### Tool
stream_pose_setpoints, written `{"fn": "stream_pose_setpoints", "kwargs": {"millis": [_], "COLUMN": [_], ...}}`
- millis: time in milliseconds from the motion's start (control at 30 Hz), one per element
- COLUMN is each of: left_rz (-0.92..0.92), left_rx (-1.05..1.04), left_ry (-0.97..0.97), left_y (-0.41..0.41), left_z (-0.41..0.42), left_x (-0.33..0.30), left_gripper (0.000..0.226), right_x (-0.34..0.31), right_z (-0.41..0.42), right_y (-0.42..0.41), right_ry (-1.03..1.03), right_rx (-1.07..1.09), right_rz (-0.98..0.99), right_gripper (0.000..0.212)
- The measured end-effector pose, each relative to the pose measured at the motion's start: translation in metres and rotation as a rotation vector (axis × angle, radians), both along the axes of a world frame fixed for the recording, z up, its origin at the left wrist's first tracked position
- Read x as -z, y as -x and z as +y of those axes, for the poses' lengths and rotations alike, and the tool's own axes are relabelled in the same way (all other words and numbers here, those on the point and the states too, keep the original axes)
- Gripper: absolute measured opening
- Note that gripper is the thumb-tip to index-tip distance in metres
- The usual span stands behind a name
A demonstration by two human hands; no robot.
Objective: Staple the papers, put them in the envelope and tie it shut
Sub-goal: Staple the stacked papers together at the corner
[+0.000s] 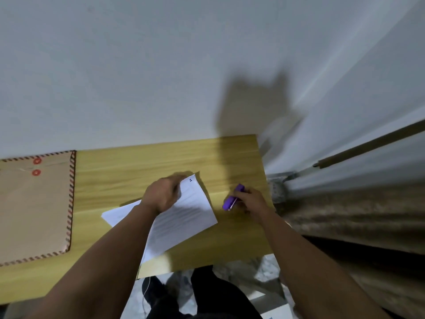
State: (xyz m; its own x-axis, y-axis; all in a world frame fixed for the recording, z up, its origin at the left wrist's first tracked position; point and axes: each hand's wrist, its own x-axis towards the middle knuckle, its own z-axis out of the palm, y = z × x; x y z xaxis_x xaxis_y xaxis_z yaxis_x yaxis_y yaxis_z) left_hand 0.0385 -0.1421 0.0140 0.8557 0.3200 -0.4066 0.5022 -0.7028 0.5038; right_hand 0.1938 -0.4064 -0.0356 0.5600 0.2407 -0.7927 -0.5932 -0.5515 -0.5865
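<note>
Where marked "1", papers underhand.

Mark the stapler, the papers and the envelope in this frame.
stapler (232, 199), head view, on its purple body.
papers (188, 215), head view, on the top sheet's printed middle.
envelope (34, 210), head view, on its bare brown face.

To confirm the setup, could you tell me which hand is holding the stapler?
The right hand grips the purple stapler; the left hand rests on the papers.
</note>
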Motion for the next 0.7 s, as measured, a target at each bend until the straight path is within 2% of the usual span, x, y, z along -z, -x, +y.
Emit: {"fn": "stream_pose_setpoints", "kwargs": {"millis": [33,67,167,333,433,533,700], "left_rz": [-0.015,-0.021,-0.019,-0.034,-0.041,-0.085,-0.065], "left_rx": [0.014,0.034,0.082,0.066,0.034,0.015,0.025], "left_ry": [-0.019,-0.04,-0.09,-0.054,0.012,0.06,0.044], "left_y": [0.001,0.002,0.006,0.018,0.023,0.027,0.036], "left_z": [-0.002,-0.004,-0.009,-0.012,-0.013,-0.016,-0.01], "left_x": [-0.003,-0.006,-0.013,-0.033,-0.051,-0.064,-0.081], "left_gripper": [0.05,0.054,0.058,0.061,0.073,0.074,0.077], "right_x": [-0.002,-0.004,-0.015,-0.032,-0.042,-0.055,-0.078], "right_z": [0.001,0.002,0.004,0.002,0.0,0.003,0.017], "right_y": [-0.002,-0.004,-0.006,-0.006,-0.004,0.0,0.006], "right_ry": [-0.062,-0.122,-0.24,-0.261,-0.353,-0.419,-0.477], "right_rx": [0.051,0.091,0.184,0.123,0.109,0.068,-0.011], "right_rz": [0.042,0.082,0.179,0.221,0.353,0.511,0.545], "right_gripper": [0.06,0.057,0.032,0.06,0.049,0.034,0.025]}}
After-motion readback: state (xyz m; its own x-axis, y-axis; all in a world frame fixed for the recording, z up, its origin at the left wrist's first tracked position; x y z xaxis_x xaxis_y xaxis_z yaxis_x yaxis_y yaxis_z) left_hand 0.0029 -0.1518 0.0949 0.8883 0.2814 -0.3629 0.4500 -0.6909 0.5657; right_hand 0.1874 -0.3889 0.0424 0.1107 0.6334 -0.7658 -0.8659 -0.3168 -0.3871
